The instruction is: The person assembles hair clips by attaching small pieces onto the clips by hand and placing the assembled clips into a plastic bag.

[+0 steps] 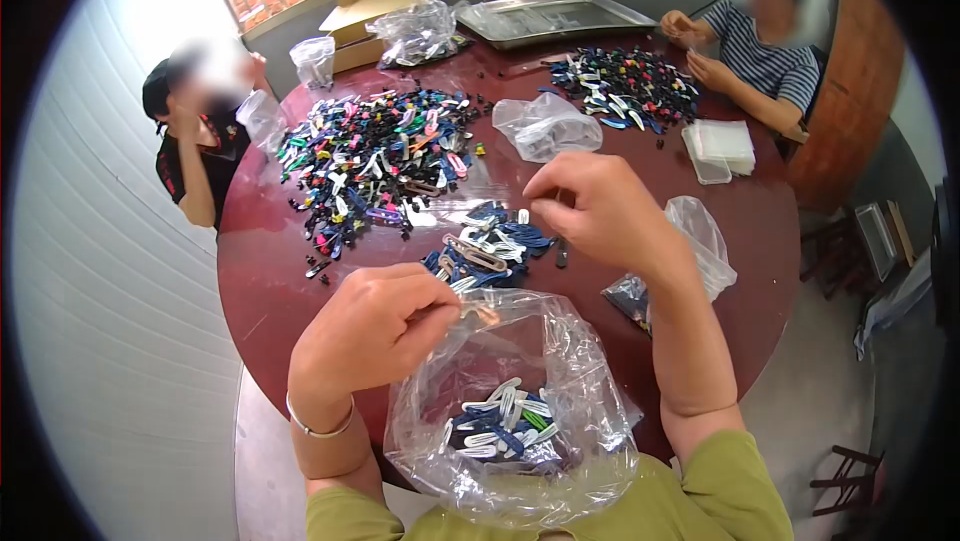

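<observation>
Head view.

Hands: The left hand point(375, 331) is narrow, its fingertips close together at the upper rim of the open clear bag point(595, 431). A small tan piece point(483, 313) is at those fingertips; whether it is gripped, or whether the rim is, cannot be told. The right hand point(610, 216) is above the table point(265, 291), thumb and forefinger narrow, just beyond the near pile point(490, 251). Whether anything is pinched there cannot be told.

Location of parts: White and dark blue clips point(510, 406), with some green, lie loose inside the bag, which stands open against the near side of the table, in front of the torso. The near pile, mostly white and blue clips with a few tan ones, lies just beyond the bag. The large mixed heap point(390, 146) lies farther out to the left; the far heap point(630, 86) lies toward the right.

Status: The bag bears a modest load, with much of its volume unfilled. By estimate, work is at an early or middle stage: one portion is bagged, the near pile is apart from the heaps, and both heaps are largely unbagged. The final count cannot be read.

Surroundings: One person point(205, 176) sits at the left, hands raised near the head. A second person point(770, 71) at the right has both hands near the far heap. Also on the table are a metal tray point(640, 16), a carton point(360, 1), a stack of clear sleeves point(725, 146) and a crumpled bag point(545, 131).
</observation>
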Motion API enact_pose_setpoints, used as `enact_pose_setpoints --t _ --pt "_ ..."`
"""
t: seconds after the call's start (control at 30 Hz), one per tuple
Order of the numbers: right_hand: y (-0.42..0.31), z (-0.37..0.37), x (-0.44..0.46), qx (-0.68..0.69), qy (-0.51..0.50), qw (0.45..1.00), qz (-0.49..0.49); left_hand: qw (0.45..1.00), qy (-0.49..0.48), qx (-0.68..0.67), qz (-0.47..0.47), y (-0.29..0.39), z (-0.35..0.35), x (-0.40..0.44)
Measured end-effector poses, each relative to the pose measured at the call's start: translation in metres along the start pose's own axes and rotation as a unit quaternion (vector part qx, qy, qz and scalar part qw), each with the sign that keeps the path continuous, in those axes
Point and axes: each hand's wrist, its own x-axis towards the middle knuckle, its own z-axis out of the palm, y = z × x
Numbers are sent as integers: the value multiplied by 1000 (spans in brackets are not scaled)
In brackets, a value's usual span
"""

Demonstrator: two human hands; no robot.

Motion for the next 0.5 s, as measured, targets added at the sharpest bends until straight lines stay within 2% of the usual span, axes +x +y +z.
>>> enact_pose_setpoints --t 0.03,0.1,0.3,0.5 --pt "16 8 1 -118 -31 992 18 1000 -7 -5 6 1 -1 -1" --pt "38 23 2 -248 -182 945 108 999 -20 -21 18 5 -3 -2" --pt "72 48 1 -281 -229 920 151 994 -63 -67 57 13 -8 -7" --pt "86 53 2 -256 -216 928 165 994 -76 -65 46 18 -4 -6"
